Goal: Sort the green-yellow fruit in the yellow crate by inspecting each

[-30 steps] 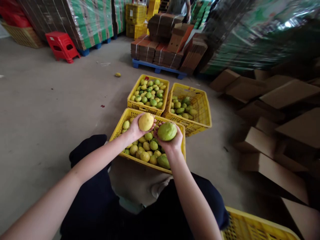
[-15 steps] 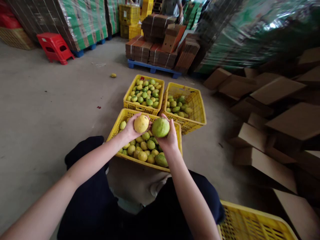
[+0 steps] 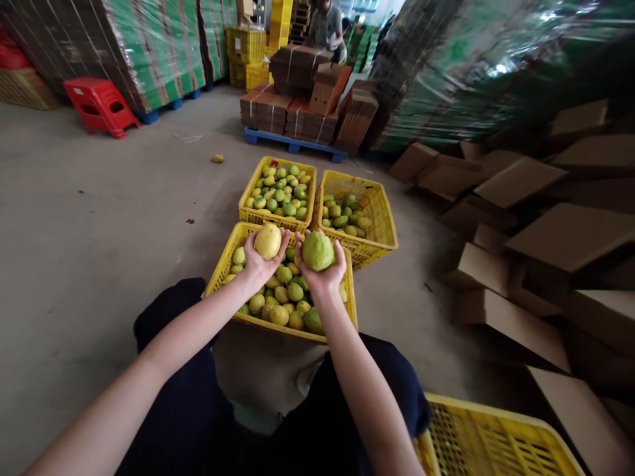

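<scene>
"Yellow fruit in the left hand, green fruit in the right hand. What has just changed over there?"

"Both palms face up now. The fingers and thumbs are half curled, loose at the sides, so each hand cradles its fruit from below and leaves the top bare."

"And what does that mean for the work?"

"Other faces of both fruits show. Neither one is set down; they sit side by side, apart, above the fruit-filled near crate."

"What differs from half a second ago?"

"That green one shows a lumpy end where it looked smoother, with fingers at its nine o'clock and the thumb at three. The yellow one stands taller in the palm, and the left fingertips poke out clear at its three o'clock."

"And farther out?"

"A full crate sits at twelve o'clock from the hands, and a partly filled crate at two. Cardboard boxes lie toward three, a red stool at ten. More of another person shows now, far off at twelve."
</scene>
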Motion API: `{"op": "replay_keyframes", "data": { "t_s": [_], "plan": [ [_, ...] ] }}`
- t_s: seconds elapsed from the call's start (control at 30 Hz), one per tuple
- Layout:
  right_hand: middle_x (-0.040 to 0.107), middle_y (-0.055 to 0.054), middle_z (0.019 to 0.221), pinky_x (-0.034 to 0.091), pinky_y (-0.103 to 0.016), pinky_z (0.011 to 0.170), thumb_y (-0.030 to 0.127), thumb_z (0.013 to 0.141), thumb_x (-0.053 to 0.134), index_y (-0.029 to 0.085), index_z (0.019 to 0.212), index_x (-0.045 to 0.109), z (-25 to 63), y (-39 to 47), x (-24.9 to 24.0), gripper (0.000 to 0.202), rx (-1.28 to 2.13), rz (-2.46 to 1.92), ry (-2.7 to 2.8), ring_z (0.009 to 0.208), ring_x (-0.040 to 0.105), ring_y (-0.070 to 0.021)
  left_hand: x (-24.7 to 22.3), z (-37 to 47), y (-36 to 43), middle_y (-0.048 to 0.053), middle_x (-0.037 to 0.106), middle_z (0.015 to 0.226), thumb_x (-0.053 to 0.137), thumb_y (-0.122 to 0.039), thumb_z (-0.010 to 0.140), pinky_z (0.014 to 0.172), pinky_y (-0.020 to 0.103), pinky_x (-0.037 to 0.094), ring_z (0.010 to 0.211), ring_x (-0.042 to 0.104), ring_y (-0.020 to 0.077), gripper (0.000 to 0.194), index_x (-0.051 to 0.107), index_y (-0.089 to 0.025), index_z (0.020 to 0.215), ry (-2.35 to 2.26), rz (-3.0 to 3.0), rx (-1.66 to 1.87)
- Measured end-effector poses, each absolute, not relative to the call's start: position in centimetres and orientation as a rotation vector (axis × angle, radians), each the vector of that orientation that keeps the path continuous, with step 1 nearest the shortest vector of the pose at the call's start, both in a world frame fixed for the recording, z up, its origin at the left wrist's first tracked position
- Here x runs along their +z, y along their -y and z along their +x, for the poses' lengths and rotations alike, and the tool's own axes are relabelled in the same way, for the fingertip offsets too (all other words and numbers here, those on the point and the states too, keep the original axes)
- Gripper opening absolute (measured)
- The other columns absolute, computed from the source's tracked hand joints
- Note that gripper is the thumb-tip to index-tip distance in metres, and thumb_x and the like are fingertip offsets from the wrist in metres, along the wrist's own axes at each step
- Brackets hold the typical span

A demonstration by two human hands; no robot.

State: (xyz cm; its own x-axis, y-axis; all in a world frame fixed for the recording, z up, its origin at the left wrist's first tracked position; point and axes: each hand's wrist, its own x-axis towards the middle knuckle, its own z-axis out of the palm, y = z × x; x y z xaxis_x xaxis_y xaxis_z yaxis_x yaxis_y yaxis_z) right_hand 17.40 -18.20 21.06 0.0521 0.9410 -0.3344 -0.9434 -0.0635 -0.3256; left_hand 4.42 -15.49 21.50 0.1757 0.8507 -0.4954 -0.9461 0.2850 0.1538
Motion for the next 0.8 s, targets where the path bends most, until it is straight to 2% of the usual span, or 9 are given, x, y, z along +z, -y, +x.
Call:
{"op": "replay_keyframes", "data": {
  "t_s": [0.13,0.27,0.47,0.63,0.8],
  "plan": [
    [0.078,-0.002,0.092,0.062,-0.034,0.076,0.04,0.085,0.054,0.023,0.102,0.068,16.8,17.7,20.7,0.027,1.497,-0.51,-0.082,0.093,0.075,-0.0228,21.4,5.2,14.5,0.005,0.075,0.089,0.039,-0.027,0.096,0.08,0.03,0.062,0.086,0.075,0.019,0.032,0.066,-0.018,0.112,-0.514,-0.177,1.317],
    [0.078,0.0,0.092,0.061,-0.034,0.076,0.036,0.085,0.054,0.024,0.1,0.067,16.5,17.0,20.2,0.023,1.496,-0.512,-0.126,0.085,0.074,-0.0197,21.7,5.8,14.3,0.007,0.075,0.089,0.035,-0.025,0.097,0.076,0.03,0.062,0.083,0.075,0.0188,0.033,0.066,-0.018,0.105,-0.518,-0.162,1.298],
    [0.078,0.0,0.092,0.062,-0.035,0.075,0.033,0.088,0.049,0.023,0.099,0.068,16.5,16.8,20.2,0.024,1.482,-0.538,-0.145,0.084,0.074,-0.0205,21.3,6.1,14.2,0.007,0.074,0.084,0.038,-0.024,0.094,0.073,0.029,0.062,0.078,0.074,0.0187,0.03,0.066,-0.017,0.099,-0.571,-0.177,1.324],
    [0.077,-0.002,0.086,0.061,-0.036,0.078,0.033,0.087,0.049,0.024,0.103,0.068,17.6,16.8,20.1,0.027,1.454,-0.565,-0.128,0.086,0.073,-0.0207,19.4,5.9,13.9,0.003,0.07,0.084,0.043,-0.026,0.088,0.071,0.024,0.06,0.082,0.073,0.0167,0.023,0.066,-0.023,0.094,-0.794,-0.064,1.398],
    [0.075,-0.002,0.081,0.061,-0.034,0.072,0.032,0.086,0.047,0.023,0.098,0.068,20.2,17.0,20.9,0.026,1.347,-0.577,-0.13,0.083,0.073,-0.0201,15.3,6.6,16.4,0.004,0.067,0.098,0.045,-0.038,0.087,0.073,0.029,0.061,0.096,0.07,0.0183,0.015,0.054,-0.027,0.089,-1.093,0.136,1.014]
  ]
}}
